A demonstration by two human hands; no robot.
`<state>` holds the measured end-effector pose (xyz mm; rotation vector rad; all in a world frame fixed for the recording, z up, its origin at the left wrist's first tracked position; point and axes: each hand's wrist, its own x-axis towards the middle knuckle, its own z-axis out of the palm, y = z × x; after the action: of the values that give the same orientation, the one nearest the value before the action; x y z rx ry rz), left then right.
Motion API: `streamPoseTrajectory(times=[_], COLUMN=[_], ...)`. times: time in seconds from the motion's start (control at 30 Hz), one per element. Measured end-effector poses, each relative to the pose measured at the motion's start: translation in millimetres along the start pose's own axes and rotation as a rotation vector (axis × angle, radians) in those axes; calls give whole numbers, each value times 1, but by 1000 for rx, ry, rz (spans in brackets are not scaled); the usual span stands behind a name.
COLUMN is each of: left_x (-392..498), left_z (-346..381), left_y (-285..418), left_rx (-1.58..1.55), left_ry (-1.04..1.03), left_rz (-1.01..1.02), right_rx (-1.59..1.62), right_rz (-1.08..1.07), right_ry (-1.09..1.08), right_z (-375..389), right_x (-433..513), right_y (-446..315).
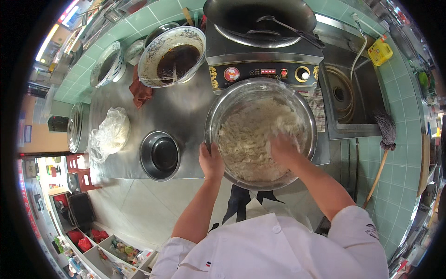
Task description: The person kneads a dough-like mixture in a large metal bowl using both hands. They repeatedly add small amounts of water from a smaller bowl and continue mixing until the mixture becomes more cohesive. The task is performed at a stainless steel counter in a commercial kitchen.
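Observation:
A large stainless steel mixing bowl (212, 115) stands before me at the counter's front, its near side reaching past the edge. Clumpy, floury dough (244, 146) covers its bottom, with loose white flour along the wall. My left hand (212, 163) grips the bowl's left rim, thumb over the edge. Inside the bowl, at the right of the dough, is my right hand (284, 148). Its fingers are blurred and partly hidden in the mixture, so their closure is unclear.
On the steel counter (188, 118) are an empty metal bowl (144, 160), a plastic bag of white contents (115, 130) and a patterned bowl of dark liquid (150, 69). A cooker (258, 62) bears a wok (237, 21) with a ladle (284, 26). Right are a sink (366, 83) and mop (385, 134).

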<state>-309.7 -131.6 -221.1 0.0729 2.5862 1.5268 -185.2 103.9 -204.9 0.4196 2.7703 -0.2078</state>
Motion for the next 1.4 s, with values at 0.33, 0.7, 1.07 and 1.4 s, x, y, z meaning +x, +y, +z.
streamPoseTrajectory(times=[0.33, 0.7, 1.07, 1.4], left_x=[-27, -42, -50, -95], left_z=[-41, -71, -86, -59], left_y=[-9, -42, -28, 42], left_rx=[79, -29, -197, -471], left_ry=[-35, -187, -481, -304], left_rz=[-86, -334, -832, -765], right_rx=[532, 632, 788, 835], right_rz=[-48, -37, 164, -15], right_ry=[-80, 154, 230, 380], right_z=[11, -18, -28, -80], right_x=[20, -11, -39, -75], right_y=[-69, -45, 8, 57])
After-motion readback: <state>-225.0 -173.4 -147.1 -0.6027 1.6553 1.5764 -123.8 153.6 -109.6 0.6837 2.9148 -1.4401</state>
